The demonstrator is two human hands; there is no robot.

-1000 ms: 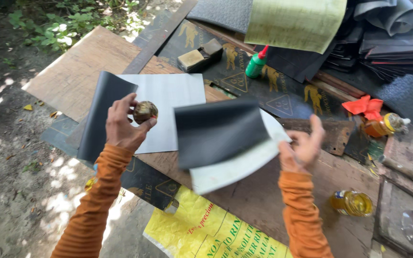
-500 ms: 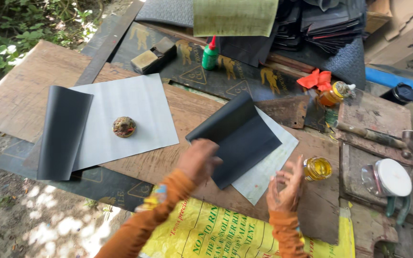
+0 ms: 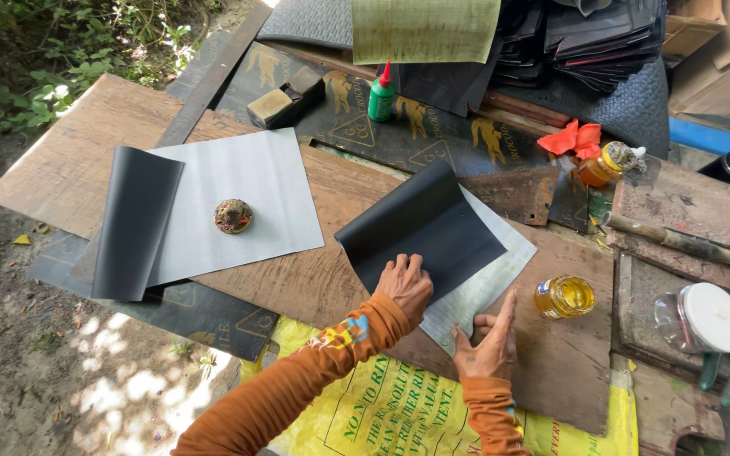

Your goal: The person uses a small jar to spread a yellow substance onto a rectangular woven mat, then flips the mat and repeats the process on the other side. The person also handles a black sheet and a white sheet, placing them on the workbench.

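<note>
A curled black sheet [image 3: 422, 228] lies over a pale grey sheet [image 3: 500, 270] on the brown board [image 3: 323, 279]. My left hand [image 3: 405, 285] presses flat on the black sheet's near corner. My right hand [image 3: 487, 342] rests with fingers spread at the near edge of the grey sheet, holding nothing. Further left lies a second grey sheet [image 3: 238, 198] with a black sheet [image 3: 133, 224] curled up along its left side, and a small round weight [image 3: 232, 216] sits on it.
An open jar of yellow liquid [image 3: 563, 296] stands right of my right hand. A green glue bottle [image 3: 381, 95], an orange bottle [image 3: 603, 163], a wooden block [image 3: 285, 95], a hammer [image 3: 678, 243] and a white-lidded jar [image 3: 707, 321] ring the board. Dark sheets are stacked at the back.
My left hand left the round weight on the left sheet and came across to press on the black sheet. My right hand moved to the grey sheet's near edge. The view shifted.
</note>
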